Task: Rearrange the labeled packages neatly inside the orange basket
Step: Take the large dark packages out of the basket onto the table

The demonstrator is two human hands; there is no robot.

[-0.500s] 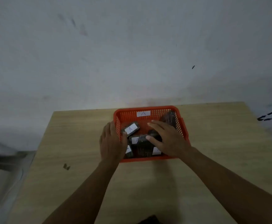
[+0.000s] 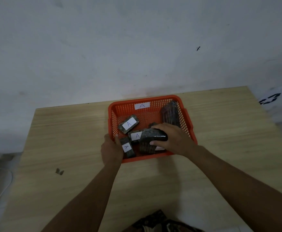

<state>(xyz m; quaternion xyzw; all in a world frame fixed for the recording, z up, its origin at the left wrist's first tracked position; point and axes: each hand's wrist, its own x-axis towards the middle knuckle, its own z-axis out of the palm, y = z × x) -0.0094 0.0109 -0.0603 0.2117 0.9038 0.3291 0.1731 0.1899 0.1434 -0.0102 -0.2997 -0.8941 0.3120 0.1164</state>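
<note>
The right hand [image 2: 172,139] curls around a dark package [image 2: 153,135] low inside the orange basket [image 2: 155,100], which sits on the wooden table [image 2: 70,131]. The left hand [image 2: 111,148] grips the basket's near-left rim, thumb hooked inside. Three packages [image 2: 129,123] and the basket's far wall carry white labels [image 2: 142,105] reading "A".

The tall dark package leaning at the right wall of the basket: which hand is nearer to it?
The right hand. It grips another dark package just in front of the tall dark package. The left hand holds the orange basket at its opposite, left wall.
</note>
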